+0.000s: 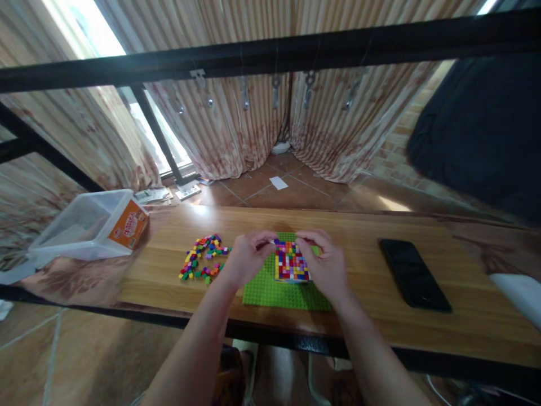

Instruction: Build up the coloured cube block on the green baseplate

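A green baseplate (270,290) lies on the wooden table (359,316) in front of me. On it stands a square block of many small coloured bricks (291,263). My left hand (247,258) is at the block's upper left corner, its fingertips pinched on a small pale brick at the block's top edge. My right hand (323,262) rests against the block's right side, fingers curled over its upper right corner. A loose pile of small coloured bricks (203,258) lies on the table just left of my left hand.
A clear plastic box (87,225) with an orange label lies at the table's left end. A black phone (414,274) lies to the right. A black bar (270,53) crosses overhead. Curtains and tiled floor are beyond the table.
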{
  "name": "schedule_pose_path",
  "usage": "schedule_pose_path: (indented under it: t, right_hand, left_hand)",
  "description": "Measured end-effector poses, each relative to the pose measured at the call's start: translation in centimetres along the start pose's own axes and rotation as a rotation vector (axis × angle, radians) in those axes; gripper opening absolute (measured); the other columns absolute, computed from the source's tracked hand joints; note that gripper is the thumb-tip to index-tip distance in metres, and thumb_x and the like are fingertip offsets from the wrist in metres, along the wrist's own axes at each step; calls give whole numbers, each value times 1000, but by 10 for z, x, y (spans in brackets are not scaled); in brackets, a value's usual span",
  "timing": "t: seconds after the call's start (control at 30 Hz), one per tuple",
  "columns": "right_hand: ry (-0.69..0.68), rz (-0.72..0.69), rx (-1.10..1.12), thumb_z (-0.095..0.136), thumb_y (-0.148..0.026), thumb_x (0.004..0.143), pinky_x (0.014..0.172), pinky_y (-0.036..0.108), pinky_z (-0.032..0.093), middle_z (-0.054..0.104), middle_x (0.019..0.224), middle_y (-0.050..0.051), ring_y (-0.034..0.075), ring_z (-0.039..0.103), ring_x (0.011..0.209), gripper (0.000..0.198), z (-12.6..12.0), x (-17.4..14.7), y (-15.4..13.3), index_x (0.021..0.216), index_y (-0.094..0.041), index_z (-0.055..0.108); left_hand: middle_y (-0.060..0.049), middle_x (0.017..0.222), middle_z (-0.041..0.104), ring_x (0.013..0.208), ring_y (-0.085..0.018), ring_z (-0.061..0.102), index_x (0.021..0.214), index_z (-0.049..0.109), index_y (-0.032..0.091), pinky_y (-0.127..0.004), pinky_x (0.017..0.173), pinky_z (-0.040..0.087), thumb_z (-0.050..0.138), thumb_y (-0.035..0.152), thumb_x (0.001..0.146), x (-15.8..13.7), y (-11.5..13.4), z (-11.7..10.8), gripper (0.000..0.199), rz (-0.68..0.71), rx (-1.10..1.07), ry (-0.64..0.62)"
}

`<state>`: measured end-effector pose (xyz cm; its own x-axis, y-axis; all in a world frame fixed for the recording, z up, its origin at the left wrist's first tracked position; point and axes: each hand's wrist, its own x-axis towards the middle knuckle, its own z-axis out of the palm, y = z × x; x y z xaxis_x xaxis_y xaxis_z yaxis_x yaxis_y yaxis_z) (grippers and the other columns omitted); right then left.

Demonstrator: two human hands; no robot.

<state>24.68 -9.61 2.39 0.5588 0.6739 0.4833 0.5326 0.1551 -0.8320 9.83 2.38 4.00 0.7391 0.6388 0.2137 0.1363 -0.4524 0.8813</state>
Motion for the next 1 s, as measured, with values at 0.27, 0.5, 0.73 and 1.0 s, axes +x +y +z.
schedule_pose_path:
  t: [0.27, 0.5, 0.73, 1.0]
  right_hand:
    - [-222, -70, -36, 58, -28, 94, 86, 36, 51, 72, 99, 5, 20, 66, 96, 16, 1, -2, -9, 100, -25, 73]
    - [-129, -42, -86, 58, -31, 93, 80, 35, 51, 72, 87, 3, 21, 67, 86, 17, 2, -4, -15, 86, -27, 73]
    - [52, 43, -85, 59, -34, 90, 84, 37, 54, 76, 95, 4, 21, 69, 90, 17, 1, -5, -6, 95, -26, 74]
    - [73, 69, -39, 59, -31, 88, 82, 36, 55, 76, 100, 5, 21, 70, 91, 21, -8, -3, 3, 99, -25, 75]
  left_hand:
    - [0, 88, 73, 82, -14, 72, 113, 63, 22, -29, 82, 57, 61, 12, 85, -3, 19, 18, 30, 36, 23, 17]
    - [0, 85, 74, 76, -14, 70, 110, 64, 21, -27, 76, 56, 61, 15, 85, -5, 26, 28, 26, -10, 79, 68]
    - [-3, 86, 74, 78, -15, 69, 106, 69, 18, -27, 75, 54, 58, 12, 84, -2, 19, 24, 25, -64, 113, 189]
    - [-5, 86, 74, 77, -17, 67, 90, 73, 17, -28, 76, 52, 54, 11, 86, 2, 13, 14, 21, -102, 317, 181]
